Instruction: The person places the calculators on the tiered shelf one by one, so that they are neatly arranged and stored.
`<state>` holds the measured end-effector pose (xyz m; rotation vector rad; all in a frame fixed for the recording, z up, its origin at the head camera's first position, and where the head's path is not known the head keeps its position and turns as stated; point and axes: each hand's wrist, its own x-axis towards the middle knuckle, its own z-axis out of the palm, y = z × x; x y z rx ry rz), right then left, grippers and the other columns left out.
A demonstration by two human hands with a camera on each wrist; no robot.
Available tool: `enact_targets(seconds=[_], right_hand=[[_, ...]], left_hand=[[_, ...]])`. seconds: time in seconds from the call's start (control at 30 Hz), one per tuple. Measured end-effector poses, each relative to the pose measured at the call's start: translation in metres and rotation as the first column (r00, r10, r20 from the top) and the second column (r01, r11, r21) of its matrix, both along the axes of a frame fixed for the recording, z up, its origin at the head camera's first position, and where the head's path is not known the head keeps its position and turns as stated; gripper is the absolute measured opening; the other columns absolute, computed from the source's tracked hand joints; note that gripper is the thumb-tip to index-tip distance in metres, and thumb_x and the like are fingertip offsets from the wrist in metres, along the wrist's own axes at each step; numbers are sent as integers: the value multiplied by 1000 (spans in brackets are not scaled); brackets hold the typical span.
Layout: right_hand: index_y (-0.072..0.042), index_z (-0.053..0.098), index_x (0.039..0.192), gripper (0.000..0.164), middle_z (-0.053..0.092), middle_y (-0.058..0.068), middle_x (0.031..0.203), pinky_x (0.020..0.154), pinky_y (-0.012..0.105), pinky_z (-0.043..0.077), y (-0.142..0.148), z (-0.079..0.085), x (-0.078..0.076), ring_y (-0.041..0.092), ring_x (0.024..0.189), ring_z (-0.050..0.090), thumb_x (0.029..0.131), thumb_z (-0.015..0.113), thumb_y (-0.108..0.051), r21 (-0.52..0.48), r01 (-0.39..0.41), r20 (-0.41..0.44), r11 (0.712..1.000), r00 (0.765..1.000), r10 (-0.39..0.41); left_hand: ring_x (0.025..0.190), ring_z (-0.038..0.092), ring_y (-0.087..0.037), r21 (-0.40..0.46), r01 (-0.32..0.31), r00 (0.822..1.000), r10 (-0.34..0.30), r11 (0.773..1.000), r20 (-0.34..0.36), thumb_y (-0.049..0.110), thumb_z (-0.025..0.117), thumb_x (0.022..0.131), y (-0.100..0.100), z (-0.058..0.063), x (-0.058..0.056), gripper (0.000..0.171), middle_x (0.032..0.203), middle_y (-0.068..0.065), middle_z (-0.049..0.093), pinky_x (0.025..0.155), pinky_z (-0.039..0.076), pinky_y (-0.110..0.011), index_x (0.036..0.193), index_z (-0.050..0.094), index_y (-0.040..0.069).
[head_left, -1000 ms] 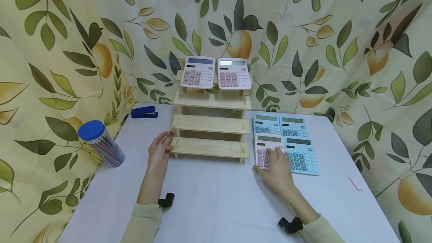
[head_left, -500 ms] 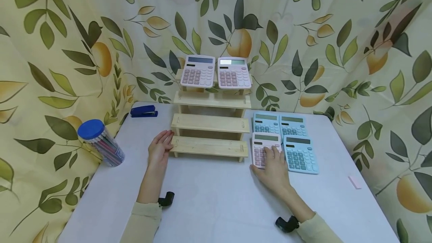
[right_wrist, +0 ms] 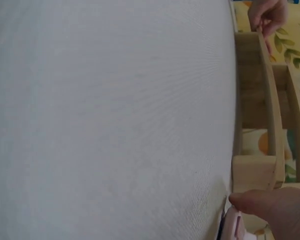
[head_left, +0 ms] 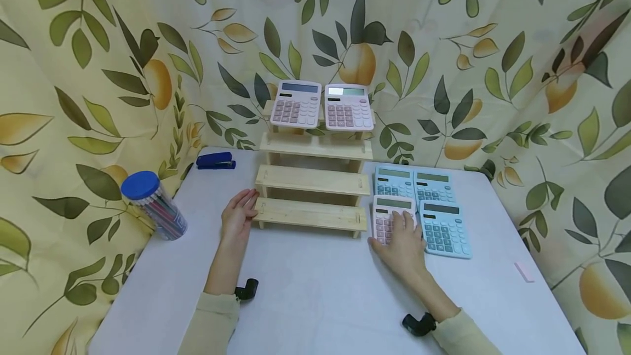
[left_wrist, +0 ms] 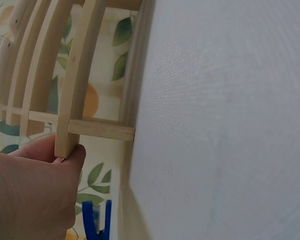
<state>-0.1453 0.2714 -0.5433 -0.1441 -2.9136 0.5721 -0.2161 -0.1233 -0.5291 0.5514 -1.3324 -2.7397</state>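
A four-tier wooden shelf stand (head_left: pixel 311 216) stands on the white table. My left hand (head_left: pixel 237 221) is at the left end of its lowest board; in the left wrist view, thumb and fingers pinch that board end (left_wrist: pixel 67 140). My right hand (head_left: pixel 404 245) holds a pink calculator (head_left: pixel 383 224), with the thumb at its lower left edge and fingers over the keys. It lies just right of the stand, partly hidden by the hand. Blue calculators lie beside and behind it: a front one (head_left: pixel 446 230), a back left one (head_left: pixel 394 179) and a back right one (head_left: pixel 434 185).
Two pink calculators, a left one (head_left: pixel 296 104) and a right one (head_left: pixel 348 107), lean on the top tier. A blue stapler (head_left: pixel 215 161) and a blue-lidded jar of pens (head_left: pixel 155 207) are at left. A small pink piece (head_left: pixel 524 272) lies at right. Patterned cloth (head_left: pixel 197 26) hangs behind.
The right hand has shifted the pink calculator slightly left, away from the front blue calculator and nearer the stand. The left hand stays at the board end. The head view has shifted a little.
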Motion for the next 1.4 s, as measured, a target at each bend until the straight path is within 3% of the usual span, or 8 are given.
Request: enact_targets(seconds=[0.2,0.5,0.73,1.4], right_hand=[[8,34,155,112,27,38,158,95,88,32,1,2,-2,66,133,36,73,91,-43,-4,26,27,1000,999,-26],[8,34,155,113,36,37,151,89,73,49,2,7,-2,57,119,48,69,94,-34,-47,36,40,998,999,-35],[6,35,156,110,37,36,150,95,70,48,5,7,2,55,122,48,70,92,-32,-70,41,18,997,999,-40],[1,32,158,105,42,33,147,91,64,51,3,27,11,47,115,53,74,87,-31,-132,24,-46,991,998,-30]], left_hand=[[146,47,-31,-18,10,1000,-10,1000,0,-34,37,82,2,2,0,78,157,-25,46,111,48,-31,155,36,-6],[145,48,-31,-23,8,1000,-8,1000,9,-34,36,80,4,1,-2,79,156,-25,47,110,49,-31,154,38,-6],[145,48,-31,-32,9,1000,-9,999,2,-33,36,80,3,0,-1,79,156,-25,47,110,49,-30,155,37,-7],[145,47,-31,-34,6,1000,-6,999,-2,-34,37,80,0,-1,1,80,156,-25,47,111,48,-31,155,35,-8]])
